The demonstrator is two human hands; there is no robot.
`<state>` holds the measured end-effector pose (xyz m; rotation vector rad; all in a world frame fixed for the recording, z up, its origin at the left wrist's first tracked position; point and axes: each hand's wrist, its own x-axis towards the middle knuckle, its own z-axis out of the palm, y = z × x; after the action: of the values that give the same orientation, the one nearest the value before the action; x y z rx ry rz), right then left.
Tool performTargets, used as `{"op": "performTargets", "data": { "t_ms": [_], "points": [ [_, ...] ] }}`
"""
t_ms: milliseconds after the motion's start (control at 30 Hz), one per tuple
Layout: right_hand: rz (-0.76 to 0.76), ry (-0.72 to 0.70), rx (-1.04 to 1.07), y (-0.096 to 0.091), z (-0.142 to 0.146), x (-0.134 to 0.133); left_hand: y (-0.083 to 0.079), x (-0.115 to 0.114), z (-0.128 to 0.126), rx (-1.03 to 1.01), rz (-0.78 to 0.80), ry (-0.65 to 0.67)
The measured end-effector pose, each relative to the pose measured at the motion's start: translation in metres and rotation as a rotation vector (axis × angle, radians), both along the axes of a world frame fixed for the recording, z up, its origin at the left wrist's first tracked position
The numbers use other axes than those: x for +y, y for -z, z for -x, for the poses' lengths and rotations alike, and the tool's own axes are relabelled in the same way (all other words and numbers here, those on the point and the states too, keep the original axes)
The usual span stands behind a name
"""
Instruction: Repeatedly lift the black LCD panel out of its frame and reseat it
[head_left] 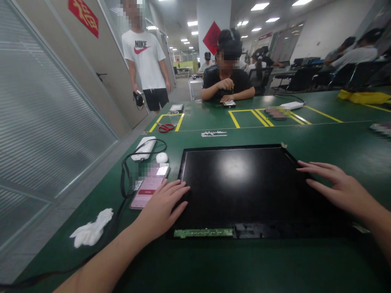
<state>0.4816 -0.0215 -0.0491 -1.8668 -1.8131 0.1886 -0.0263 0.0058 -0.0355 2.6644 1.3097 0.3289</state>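
Note:
A black flat display panel [244,187] lies on the green table in front of me, its glossy face up and a ceiling light mirrored in it. Along its near edge runs a narrow green circuit board [203,232]. My left hand [161,207] rests at the panel's left edge, fingers stretched out over the frame and holding nothing. At the opposite edge, my right hand [339,185] has its fingers spread, the tips at the frame. A small piece of tape [284,145] sticks up at the far right corner.
Left of the panel are a phone [149,189], a white power bank [144,148] with a black cable, a white earbud case [161,158] and a crumpled tissue [92,228]. Red-handled scissors [166,128] lie farther back. Across the table sits a person [229,81]; another person [145,61] stands at left.

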Motion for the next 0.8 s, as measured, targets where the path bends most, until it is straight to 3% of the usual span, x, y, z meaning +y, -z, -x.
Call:
{"op": "performTargets", "data": {
  "t_ms": [200, 300, 433, 800],
  "points": [
    [0.178, -0.15, 0.019, 0.018, -0.011, 0.005, 0.008, -0.003, -0.002, -0.062, -0.027, -0.155],
    [0.207, -0.149, 0.067, 0.022, -0.014, 0.006, 0.014, -0.003, -0.002, -0.082, 0.068, -0.228],
    [0.182, -0.144, 0.108, 0.025, -0.015, 0.007, 0.016, -0.001, 0.0, -0.162, 0.16, -0.221],
    [0.121, -0.123, 0.145, 0.023, -0.008, 0.007, 0.017, 0.001, 0.003, -0.35, 0.143, -0.211]
  ]
}}
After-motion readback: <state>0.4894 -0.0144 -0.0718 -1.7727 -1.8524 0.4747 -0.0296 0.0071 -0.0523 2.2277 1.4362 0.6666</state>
